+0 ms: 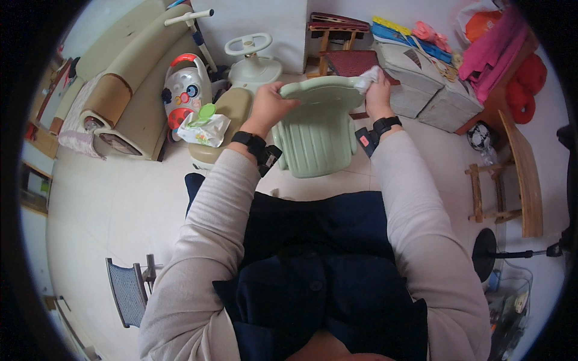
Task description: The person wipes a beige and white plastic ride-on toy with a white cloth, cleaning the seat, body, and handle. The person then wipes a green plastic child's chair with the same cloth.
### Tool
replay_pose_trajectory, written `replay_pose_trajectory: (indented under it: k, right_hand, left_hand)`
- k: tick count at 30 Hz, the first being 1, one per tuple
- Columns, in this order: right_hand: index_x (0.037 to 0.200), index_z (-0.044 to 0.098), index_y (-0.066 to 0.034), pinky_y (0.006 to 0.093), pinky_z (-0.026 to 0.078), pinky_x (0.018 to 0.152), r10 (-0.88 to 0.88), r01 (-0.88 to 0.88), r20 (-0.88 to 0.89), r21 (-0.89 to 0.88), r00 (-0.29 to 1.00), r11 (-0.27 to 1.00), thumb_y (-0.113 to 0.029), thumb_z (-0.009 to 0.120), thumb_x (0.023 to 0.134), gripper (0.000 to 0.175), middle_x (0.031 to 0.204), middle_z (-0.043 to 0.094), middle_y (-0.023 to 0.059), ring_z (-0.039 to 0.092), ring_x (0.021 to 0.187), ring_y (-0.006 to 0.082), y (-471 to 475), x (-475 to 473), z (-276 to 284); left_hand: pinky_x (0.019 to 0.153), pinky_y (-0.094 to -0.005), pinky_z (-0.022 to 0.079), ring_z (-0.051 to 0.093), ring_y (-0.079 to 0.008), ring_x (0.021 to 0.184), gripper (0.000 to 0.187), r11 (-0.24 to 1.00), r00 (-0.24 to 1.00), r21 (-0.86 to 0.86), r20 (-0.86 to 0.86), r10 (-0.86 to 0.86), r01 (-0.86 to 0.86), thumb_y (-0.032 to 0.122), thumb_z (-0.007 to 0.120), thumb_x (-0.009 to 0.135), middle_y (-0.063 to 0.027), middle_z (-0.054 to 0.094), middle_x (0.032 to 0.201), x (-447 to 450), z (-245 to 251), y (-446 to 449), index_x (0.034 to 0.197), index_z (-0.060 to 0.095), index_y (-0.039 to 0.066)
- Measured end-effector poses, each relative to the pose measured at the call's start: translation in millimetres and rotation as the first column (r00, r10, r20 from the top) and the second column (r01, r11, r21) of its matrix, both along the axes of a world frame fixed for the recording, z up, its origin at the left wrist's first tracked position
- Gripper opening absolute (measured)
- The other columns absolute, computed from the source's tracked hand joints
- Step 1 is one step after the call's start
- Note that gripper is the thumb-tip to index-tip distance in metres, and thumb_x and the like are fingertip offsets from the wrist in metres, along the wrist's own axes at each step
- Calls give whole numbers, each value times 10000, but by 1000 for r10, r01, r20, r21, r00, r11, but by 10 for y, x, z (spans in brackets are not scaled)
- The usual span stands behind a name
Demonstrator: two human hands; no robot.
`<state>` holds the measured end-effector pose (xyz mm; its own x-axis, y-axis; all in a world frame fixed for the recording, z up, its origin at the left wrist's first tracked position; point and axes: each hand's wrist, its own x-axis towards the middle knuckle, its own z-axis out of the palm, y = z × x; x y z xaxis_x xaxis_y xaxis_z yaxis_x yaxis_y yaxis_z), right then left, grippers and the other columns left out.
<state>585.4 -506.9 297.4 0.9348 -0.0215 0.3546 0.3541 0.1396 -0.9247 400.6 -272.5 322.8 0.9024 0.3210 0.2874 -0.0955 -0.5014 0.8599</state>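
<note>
A pale green plastic child's chair (320,140) with a ribbed face is held up before me, its curved rim at the top. My left hand (272,106) grips the rim's left end, thumb over the edge. At the right end, my right hand (378,92) holds a white wipe (368,80) against the rim. To the left, an opened pack of wet wipes (205,129) with a green lid lies on the tan seat of a child's ride-on toy (232,108). Both wrists wear black bands with small devices.
A beige sofa (131,85) and a baby walker toy (187,90) stand at left. Behind are a ride-on's steering wheel (248,43) and a dark red folding chair (350,63). Grey storage boxes (411,76), a wooden folding stool (524,180) and a round black base (484,255) are at right.
</note>
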Motion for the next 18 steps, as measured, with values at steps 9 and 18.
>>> replay_pose_trajectory:
  k: [9,18]
  right_hand:
    - [739,666,4,549,493,712,57,263,496,-549,866,793,-330,430,1025,499,731,639,267,640,750,460,452,-954,846]
    - [795,621,-40,466,422,958,213,284,859,-373,465,884,-234,471,977,306,826,639,158,614,871,355,727,-1141,471]
  left_hand:
    - [778,-431,556,716,-320,861,576,673,975,712,209,70,-201,327,875,678,-129,745,945,-219,256,-81,1159,683,74]
    - [721,-454,552,699,-367,777,453,795,984,605,-113,141,-44,428,858,683,-186,715,810,-323,332,33,934,754,65]
